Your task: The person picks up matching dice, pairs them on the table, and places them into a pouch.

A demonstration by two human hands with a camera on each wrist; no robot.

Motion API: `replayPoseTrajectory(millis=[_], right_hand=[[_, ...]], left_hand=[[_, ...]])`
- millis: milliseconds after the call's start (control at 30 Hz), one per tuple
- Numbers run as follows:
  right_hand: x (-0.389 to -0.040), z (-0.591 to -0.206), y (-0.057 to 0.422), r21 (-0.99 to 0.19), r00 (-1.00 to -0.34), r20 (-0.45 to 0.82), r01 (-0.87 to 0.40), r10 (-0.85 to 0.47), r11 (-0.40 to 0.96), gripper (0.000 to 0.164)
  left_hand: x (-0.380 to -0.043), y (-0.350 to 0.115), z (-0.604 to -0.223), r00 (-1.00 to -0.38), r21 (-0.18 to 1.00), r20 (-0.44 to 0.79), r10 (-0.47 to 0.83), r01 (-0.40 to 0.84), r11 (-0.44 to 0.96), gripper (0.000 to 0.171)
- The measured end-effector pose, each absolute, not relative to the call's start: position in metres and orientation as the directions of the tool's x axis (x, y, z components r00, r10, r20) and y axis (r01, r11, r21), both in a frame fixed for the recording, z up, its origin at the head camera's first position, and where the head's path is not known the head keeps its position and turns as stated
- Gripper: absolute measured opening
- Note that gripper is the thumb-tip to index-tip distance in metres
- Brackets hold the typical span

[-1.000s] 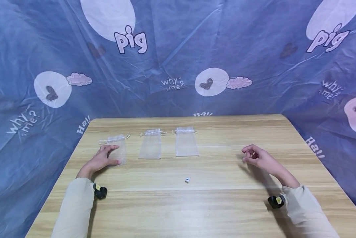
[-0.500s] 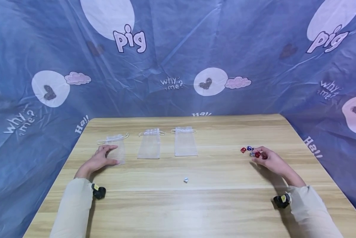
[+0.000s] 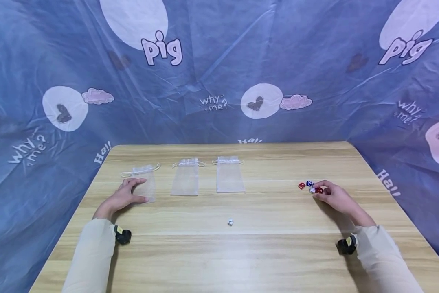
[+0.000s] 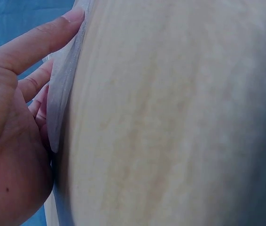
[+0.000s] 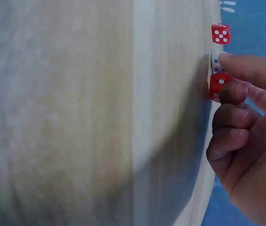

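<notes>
On the left of the table, my left hand point(image 3: 123, 194) rests with thumb and fingers spread over the leftmost sheer white drawstring pouch point(image 3: 148, 188). Its thumb tip touches the pouch fabric in the left wrist view. At the right, my right hand point(image 3: 336, 198) reaches into a small cluster of dice and pinches a white die point(image 3: 312, 190), its other fingers curled. Close beside that die is a red die point(image 3: 319, 190), partly covered by the hand. Another red die point(image 3: 301, 186) and a blue die point(image 3: 309, 183) lie just left of the fingertips.
Two more sheer pouches, a middle one point(image 3: 185, 179) and a right one point(image 3: 230, 176), lie flat toward the back. A single white die point(image 3: 231, 222) sits nearer the front of the wooden table point(image 3: 219, 260). A blue printed cloth point(image 3: 205, 69) hangs behind and at both sides.
Since a second ago my right hand has shifted slightly right, and dice it had hidden have come into view. My left hand and the pouches stay as they were.
</notes>
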State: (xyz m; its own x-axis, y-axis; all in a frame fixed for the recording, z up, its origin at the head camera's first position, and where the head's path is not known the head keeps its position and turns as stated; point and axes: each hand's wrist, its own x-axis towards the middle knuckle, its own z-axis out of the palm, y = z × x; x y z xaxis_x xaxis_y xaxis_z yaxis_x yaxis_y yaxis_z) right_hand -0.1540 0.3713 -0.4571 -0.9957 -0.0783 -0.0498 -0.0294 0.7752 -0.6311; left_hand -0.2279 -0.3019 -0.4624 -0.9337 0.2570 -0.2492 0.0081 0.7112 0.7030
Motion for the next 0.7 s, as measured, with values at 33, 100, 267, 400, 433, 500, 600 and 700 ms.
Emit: replayPoseTrajectory(millis=[33,100,267,400,433,500,600,700], right_hand=[[-0.154,-0.457,0.371,-0.628,-0.996,-0.047,-0.032,-0.080,0.777,0.030],[-0.155,-0.458,0.370,-0.621,-0.996,-0.049,-0.032,-0.079,0.783,0.029],[-0.156,-0.459,0.367,-0.594,-0.996,-0.061,-0.021,-0.071,0.804,0.027],[-0.157,-0.458,0.364,-0.576,-0.996,-0.069,-0.011,-0.062,0.817,0.024],[-0.156,-0.458,0.364,-0.575,-0.996,-0.070,-0.011,-0.063,0.818,0.024],[-0.155,-0.455,0.364,-0.573,-0.995,-0.073,-0.009,-0.062,0.820,0.024],[-0.153,-0.452,0.362,-0.566,-0.996,-0.059,-0.025,-0.071,0.824,0.024],[-0.150,-0.450,0.355,-0.566,-0.995,-0.046,-0.052,-0.094,0.823,0.024]], left_hand=[[-0.228,-0.302,-0.462,-0.934,0.703,-0.249,0.256,0.008,0.711,0.081],[-0.228,-0.302,-0.462,-0.934,0.702,-0.249,0.256,0.008,0.712,0.081],[-0.228,-0.303,-0.461,-0.934,0.706,-0.247,0.258,0.010,0.709,0.081],[-0.228,-0.304,-0.460,-0.935,0.706,-0.246,0.258,0.009,0.708,0.080],[-0.228,-0.304,-0.461,-0.934,0.706,-0.247,0.258,0.009,0.708,0.080],[-0.228,-0.304,-0.461,-0.933,0.707,-0.252,0.258,0.005,0.707,0.080],[-0.228,-0.303,-0.462,-0.929,0.709,-0.262,0.261,-0.002,0.705,0.080],[-0.229,-0.302,-0.462,-0.929,0.710,-0.266,0.256,-0.009,0.705,0.081]])
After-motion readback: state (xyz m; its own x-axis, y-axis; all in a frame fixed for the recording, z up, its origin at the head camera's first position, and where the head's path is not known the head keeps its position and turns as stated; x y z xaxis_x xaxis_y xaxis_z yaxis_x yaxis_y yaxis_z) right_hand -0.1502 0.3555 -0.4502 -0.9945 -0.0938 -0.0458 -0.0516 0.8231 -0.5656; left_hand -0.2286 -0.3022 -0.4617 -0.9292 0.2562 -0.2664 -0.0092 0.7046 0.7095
